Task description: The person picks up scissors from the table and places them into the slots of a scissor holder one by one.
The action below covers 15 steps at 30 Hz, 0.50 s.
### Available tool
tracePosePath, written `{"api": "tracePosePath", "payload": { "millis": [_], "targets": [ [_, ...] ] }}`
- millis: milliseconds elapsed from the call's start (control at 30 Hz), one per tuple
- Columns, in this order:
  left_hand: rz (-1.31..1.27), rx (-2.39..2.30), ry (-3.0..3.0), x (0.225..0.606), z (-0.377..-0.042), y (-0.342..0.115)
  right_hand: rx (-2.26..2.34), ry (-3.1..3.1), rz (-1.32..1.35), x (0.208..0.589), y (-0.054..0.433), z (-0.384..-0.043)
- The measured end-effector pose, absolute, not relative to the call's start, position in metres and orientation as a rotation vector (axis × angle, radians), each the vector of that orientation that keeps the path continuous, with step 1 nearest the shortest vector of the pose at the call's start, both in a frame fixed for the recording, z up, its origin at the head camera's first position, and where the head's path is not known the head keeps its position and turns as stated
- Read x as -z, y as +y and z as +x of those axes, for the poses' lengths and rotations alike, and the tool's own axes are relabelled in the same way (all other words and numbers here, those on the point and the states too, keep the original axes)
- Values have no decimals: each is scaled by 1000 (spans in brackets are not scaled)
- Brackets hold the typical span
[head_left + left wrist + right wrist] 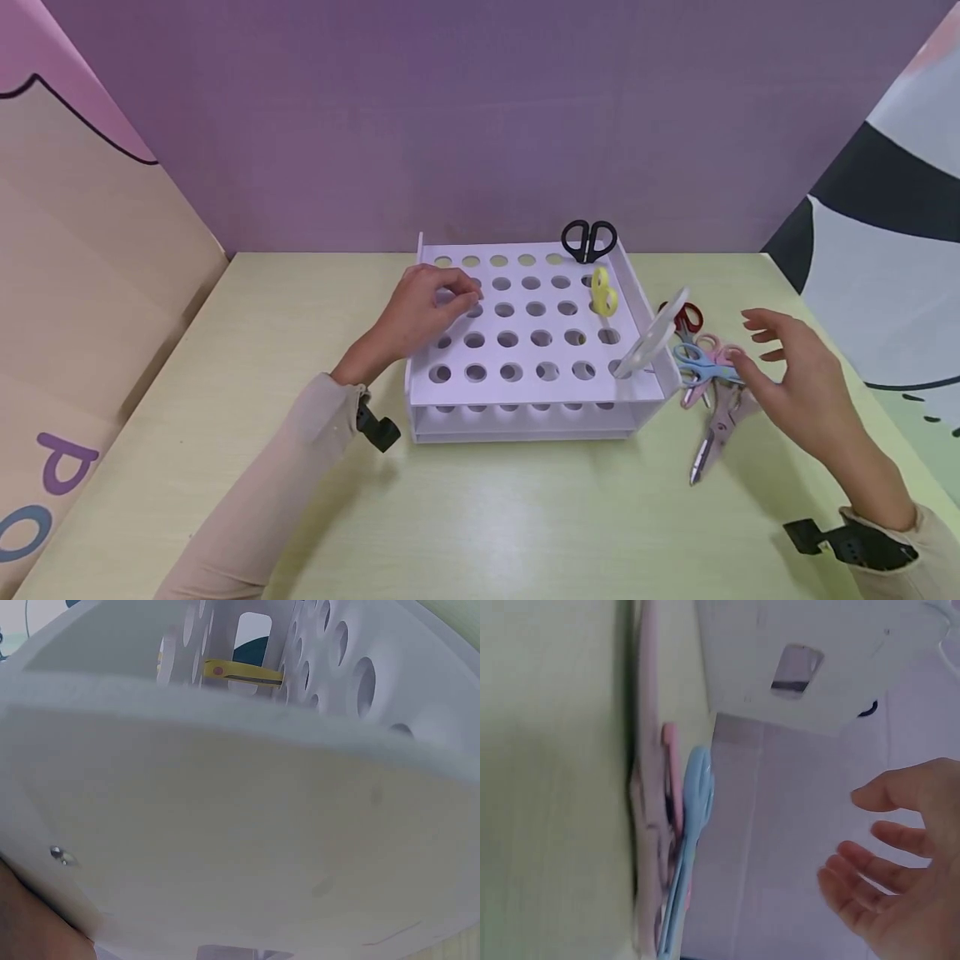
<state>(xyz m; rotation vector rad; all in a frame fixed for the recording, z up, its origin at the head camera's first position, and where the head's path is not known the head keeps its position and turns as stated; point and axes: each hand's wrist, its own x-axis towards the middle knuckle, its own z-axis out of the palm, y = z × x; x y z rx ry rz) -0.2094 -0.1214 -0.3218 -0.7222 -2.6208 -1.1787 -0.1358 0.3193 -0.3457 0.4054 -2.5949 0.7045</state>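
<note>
So the pair of scissors with glossy light-blue plastic handles [697, 363] sits on a loose heap on the pale wood tabletop [487, 517], between the rack and the tabletop's right edge. Tangled in with it: a pink-handled pair [707, 341], a dark-red-handled pair [692, 313] toward the far edge, and a chunky pale-mauve pair [724, 422] with its tip aimed at the near edge.

The right hand [806, 392] hovers just beside the heap, thumb and fingers spread wide, nothing in them; the right wrist view shows a gap. My read: this is the picking step, and the next move calls for pinching one handle and lifting it clear without dragging the others.

The container is a white two-tier plastic rack with round holes [491, 356]. A black-handled pair [586, 252] stands at its far right corner, a yellow-handled pair [602, 289] just nearer along the right edge, and a whitish looped handle [651, 343], probably more scissors, leans out at the near right corner. Most other holes look vacant.

The left hand [431, 304] is over the rack's left edge, fingers loosely curled, no object visible; can't tell if it's touching.
</note>
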Motion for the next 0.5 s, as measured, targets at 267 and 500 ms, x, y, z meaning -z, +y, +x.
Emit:
{"api": "tracePosePath", "payload": {
  "millis": [267, 500],
  "targets": [
    [-714, 1190, -2625, 324, -210, -122, -635, -2817, 401, 358, 350, -146],
    [-728, 1185, -2624, 325, -212, -121, -586, -2903, 395, 375, 373, -150]
  ]
}}
